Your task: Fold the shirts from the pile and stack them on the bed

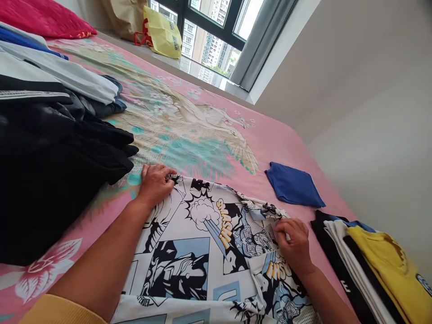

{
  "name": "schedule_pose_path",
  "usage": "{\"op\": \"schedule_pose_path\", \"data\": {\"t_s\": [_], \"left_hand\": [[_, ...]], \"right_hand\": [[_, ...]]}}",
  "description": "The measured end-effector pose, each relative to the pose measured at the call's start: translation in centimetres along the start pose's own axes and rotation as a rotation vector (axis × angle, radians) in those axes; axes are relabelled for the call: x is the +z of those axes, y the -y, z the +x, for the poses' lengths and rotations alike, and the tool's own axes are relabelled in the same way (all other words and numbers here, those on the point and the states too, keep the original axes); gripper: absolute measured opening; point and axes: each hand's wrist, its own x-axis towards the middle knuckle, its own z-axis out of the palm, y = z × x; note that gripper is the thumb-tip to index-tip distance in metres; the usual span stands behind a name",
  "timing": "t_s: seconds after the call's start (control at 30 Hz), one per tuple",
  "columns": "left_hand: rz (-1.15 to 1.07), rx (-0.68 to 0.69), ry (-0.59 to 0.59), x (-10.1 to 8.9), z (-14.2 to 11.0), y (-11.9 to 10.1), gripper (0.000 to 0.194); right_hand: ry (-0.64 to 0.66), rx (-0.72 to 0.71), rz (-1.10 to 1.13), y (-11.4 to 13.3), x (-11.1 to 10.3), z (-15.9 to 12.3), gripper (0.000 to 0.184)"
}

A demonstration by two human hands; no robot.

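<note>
A white comic-print shirt (189, 225) with black, blue and yellow drawings lies spread before me on the bed, its near part folded over in a layer. My left hand (155, 183) is at its far left corner, fingers curled on the fabric edge. At the right side, my right hand (293, 240) pinches the shirt's edge, where the cloth is bunched in a narrow fold. Beyond that hand lies a folded blue garment (295, 183), apart from the shirt.
Black clothes (67, 166) are heaped at left, with white and denim garments (74, 83) behind. Folded clothes, a yellow shirt (388, 256) on top, are stacked at right. The pink patterned bedsheet (270, 135) reaches a windowsill holding a yellow bag (164, 33) and brown paper bag (123, 18).
</note>
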Motion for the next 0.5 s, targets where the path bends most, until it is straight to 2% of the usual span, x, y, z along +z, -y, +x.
{"op": "schedule_pose_path", "data": {"t_s": [0.07,0.13,0.23,0.3,0.4,0.5], "left_hand": [[-0.004,-0.001,0.007,-0.1,0.0,-0.1,0.027],[-0.007,-0.005,0.004,-0.1,0.0,-0.1,0.028],[-0.007,-0.011,-0.005,0.0,0.1,-0.1,0.028],[-0.007,-0.004,-0.010,0.0,0.1,0.0,0.028],[-0.011,0.004,-0.017,0.1,0.1,0.1,0.027],[-0.003,-0.007,-0.009,0.0,0.2,0.1,0.027]], "right_hand": [[-0.039,0.033,0.033,0.5,-0.8,-0.4,0.016],[-0.060,0.003,0.094,1.0,-1.0,0.3,0.016],[0.074,-0.111,0.110,1.8,-0.5,2.3,0.020],[0.204,-0.112,0.024,2.0,0.2,3.3,0.021],[0.311,0.029,-0.135,2.0,1.1,3.9,0.023],[0.375,0.178,-0.196,1.9,1.3,3.9,0.029]]}}
